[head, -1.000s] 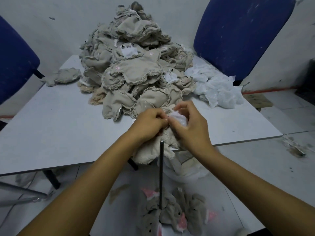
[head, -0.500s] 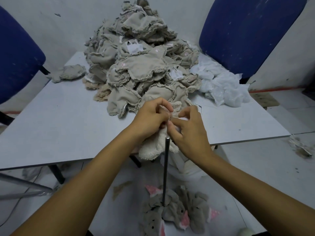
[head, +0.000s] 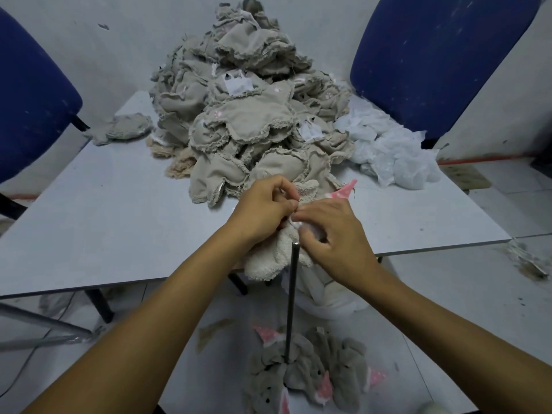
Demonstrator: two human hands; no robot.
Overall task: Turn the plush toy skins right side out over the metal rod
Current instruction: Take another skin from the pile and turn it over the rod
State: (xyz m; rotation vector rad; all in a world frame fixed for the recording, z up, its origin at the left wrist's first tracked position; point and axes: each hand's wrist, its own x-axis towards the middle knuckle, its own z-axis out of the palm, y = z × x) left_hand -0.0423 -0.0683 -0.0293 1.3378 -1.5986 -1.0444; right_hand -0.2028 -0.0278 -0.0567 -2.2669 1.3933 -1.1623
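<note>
A cream plush toy skin (head: 268, 261) hangs at the table's near edge, just over the tip of the upright metal rod (head: 291, 294). My left hand (head: 263, 210) grips its upper part with curled fingers. My right hand (head: 334, 237) pinches the fabric beside it, fingertips meeting the left hand. A pink dotted ear (head: 345, 191) sticks out beyond my right hand. A tall heap of beige inside-out skins (head: 248, 115) fills the table's far middle. Grey skins turned right side out with pink ears (head: 310, 372) lie on the floor around the rod's base.
The grey table (head: 104, 222) has one loose skin (head: 125, 130) at its far left and white mesh bags (head: 391, 150) at the right. Blue chairs (head: 433, 55) stand behind both far corners. A white bag (head: 325, 297) sits under the table edge.
The pink ear has come out of the skin past my right hand. Both hands shifted slightly while working the fabric above the rod tip.
</note>
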